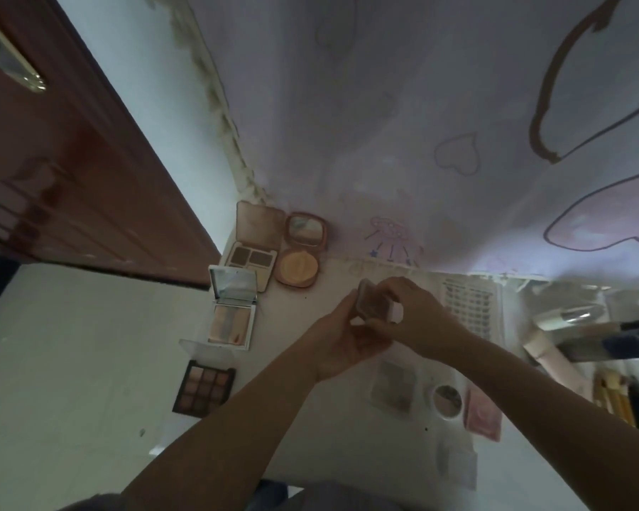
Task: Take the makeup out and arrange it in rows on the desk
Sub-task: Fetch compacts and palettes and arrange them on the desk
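A small compact [373, 303] is held above the middle of the desk [325, 429], pinched between both hands: the left hand [342, 339] curls round its near side, and the right hand [406, 311] grips its far edge. Four open palettes line the desk's left edge, among them a round powder [298, 267] and a nine-pan palette [204, 387].

Four open palettes [233, 289] sat along the desk [310, 418] edge, left of centre frame. Brushes [616, 400] were far right, with a small round compact [446, 401] lower centre-right.
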`<control>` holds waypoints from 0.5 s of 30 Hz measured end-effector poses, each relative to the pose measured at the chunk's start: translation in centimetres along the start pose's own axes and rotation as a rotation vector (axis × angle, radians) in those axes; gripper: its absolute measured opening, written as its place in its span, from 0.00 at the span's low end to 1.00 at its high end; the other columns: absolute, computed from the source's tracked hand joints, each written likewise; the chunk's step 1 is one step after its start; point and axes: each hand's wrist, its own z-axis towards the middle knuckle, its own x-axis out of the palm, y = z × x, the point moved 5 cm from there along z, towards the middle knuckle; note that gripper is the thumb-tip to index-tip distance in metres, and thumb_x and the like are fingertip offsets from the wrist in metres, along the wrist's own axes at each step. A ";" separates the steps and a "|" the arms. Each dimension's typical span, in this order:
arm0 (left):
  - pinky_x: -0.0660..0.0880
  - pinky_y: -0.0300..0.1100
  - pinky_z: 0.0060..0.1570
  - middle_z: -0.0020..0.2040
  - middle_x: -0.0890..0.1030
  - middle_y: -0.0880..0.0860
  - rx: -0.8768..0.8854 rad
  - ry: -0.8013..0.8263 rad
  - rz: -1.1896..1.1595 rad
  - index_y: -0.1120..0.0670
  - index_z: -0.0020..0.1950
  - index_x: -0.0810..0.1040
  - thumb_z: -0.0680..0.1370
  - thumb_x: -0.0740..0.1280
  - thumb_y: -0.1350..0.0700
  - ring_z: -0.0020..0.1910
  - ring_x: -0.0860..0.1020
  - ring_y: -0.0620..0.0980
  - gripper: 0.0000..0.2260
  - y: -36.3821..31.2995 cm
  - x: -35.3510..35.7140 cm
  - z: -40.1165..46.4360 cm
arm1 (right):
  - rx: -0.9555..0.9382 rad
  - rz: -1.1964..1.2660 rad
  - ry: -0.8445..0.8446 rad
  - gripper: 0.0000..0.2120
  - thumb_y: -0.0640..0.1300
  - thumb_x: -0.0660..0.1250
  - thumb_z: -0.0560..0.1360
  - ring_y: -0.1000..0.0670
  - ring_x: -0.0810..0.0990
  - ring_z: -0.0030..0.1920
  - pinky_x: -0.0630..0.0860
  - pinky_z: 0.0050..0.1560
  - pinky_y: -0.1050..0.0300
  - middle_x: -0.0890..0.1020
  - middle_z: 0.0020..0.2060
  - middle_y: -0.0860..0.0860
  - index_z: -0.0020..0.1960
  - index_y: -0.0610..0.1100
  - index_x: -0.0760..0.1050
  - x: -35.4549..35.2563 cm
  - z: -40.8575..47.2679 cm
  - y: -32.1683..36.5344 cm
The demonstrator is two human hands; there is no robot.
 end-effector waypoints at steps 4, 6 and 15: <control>0.81 0.48 0.47 0.49 0.81 0.62 0.052 0.031 -0.061 0.61 0.56 0.77 0.72 0.66 0.49 0.44 0.82 0.55 0.19 -1.1 -0.7 -1.3 | 0.019 0.094 0.102 0.13 0.48 0.74 0.69 0.49 0.78 0.48 0.76 0.54 0.55 0.79 0.46 0.50 0.50 0.46 0.76 0.1 1.4 1.1; 0.81 0.49 0.46 0.48 0.80 0.65 0.046 0.024 -0.071 0.63 0.57 0.75 0.71 0.67 0.50 0.44 0.82 0.58 0.21 -1.3 -1.2 -1.7 | 0.025 0.151 0.050 0.05 0.41 0.72 0.71 0.49 0.80 0.46 0.76 0.49 0.64 0.80 0.42 0.51 0.46 0.45 0.78 -0.6 2.2 0.9; 0.79 0.48 0.51 0.52 0.79 0.62 0.122 0.025 -0.128 0.63 0.65 0.71 0.81 0.57 0.50 0.47 0.80 0.54 0.20 -2.8 -1.1 -1.6 | -0.014 0.262 0.002 0.27 0.56 0.74 0.65 0.53 0.75 0.57 0.73 0.59 0.54 0.76 0.54 0.53 0.58 0.50 0.68 0.8 2.7 2.1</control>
